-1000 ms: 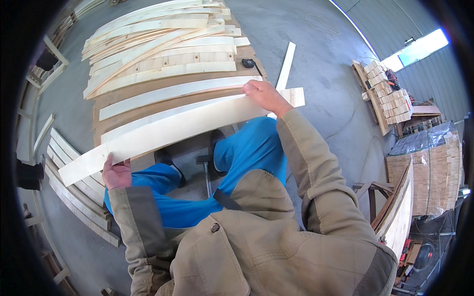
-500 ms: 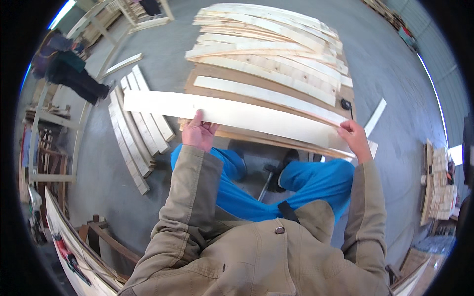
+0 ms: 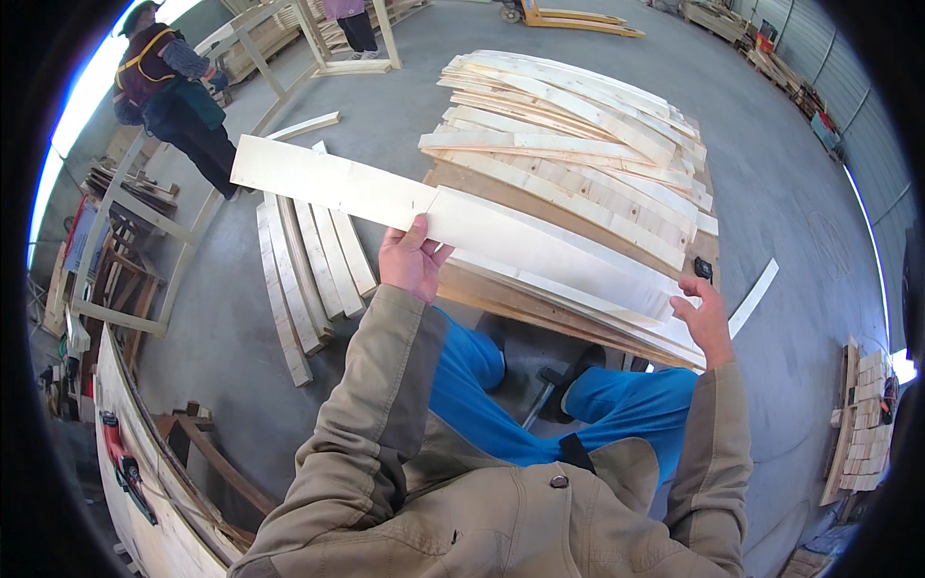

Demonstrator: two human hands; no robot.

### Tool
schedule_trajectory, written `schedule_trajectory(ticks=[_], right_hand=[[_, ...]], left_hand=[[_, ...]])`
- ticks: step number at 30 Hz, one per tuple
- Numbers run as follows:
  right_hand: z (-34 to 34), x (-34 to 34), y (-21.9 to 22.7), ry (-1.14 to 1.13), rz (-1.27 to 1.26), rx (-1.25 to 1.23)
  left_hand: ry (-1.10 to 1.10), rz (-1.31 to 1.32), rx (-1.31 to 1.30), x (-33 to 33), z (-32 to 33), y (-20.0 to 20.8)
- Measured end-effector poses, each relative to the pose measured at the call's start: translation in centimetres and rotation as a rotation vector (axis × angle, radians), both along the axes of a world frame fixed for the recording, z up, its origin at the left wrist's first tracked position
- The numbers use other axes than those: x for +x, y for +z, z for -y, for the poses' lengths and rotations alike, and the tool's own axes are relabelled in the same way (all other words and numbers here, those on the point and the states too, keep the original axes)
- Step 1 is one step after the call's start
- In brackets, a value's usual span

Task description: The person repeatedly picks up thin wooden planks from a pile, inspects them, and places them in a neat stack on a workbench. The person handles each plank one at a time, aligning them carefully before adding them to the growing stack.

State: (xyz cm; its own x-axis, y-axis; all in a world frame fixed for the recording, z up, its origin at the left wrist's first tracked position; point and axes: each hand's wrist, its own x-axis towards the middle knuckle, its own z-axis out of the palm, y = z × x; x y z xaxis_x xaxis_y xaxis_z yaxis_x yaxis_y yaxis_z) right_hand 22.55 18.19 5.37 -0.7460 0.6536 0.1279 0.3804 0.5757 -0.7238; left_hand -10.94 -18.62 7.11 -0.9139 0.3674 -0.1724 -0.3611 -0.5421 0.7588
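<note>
A long pale wooden plank (image 3: 323,183) slants across in front of me, its left end jutting past the table over the floor. My left hand (image 3: 414,258) is closed on its near edge, thumb on top and fingers beneath. At the plank's right end my right hand (image 3: 705,318) has its fingers curled, thumb and forefinger at the board. Another pale plank (image 3: 559,231) lies right beside the held one, and their edges are hard to tell apart. More boards heap up in a stack (image 3: 588,116) on the low wooden table (image 3: 501,190).
Several planks (image 3: 303,270) lie on the floor at left, and one leans (image 3: 753,299) at right. A black tape measure (image 3: 703,268) sits by the table's right edge. A hammer (image 3: 544,390) stands between my feet. Another person (image 3: 178,96) stands at far left by a timber frame (image 3: 183,231).
The view has shifted, so the table sits farther right and lower. The held plank now tilts more, its left end raised, and lies close against the plank behind it.
</note>
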Motion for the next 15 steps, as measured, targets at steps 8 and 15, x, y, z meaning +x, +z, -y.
schedule_trajectory(ticks=[8,15], right_hand=[[1.0,0.7,-0.8,0.056,0.06,0.196],[3.0,0.7,-0.6,0.086,0.179,0.38]], left_hand=[[-0.04,0.034,0.018,-0.1,0.2,-2.2],[-0.031,0.103,0.03,0.7,-0.5,-3.1]])
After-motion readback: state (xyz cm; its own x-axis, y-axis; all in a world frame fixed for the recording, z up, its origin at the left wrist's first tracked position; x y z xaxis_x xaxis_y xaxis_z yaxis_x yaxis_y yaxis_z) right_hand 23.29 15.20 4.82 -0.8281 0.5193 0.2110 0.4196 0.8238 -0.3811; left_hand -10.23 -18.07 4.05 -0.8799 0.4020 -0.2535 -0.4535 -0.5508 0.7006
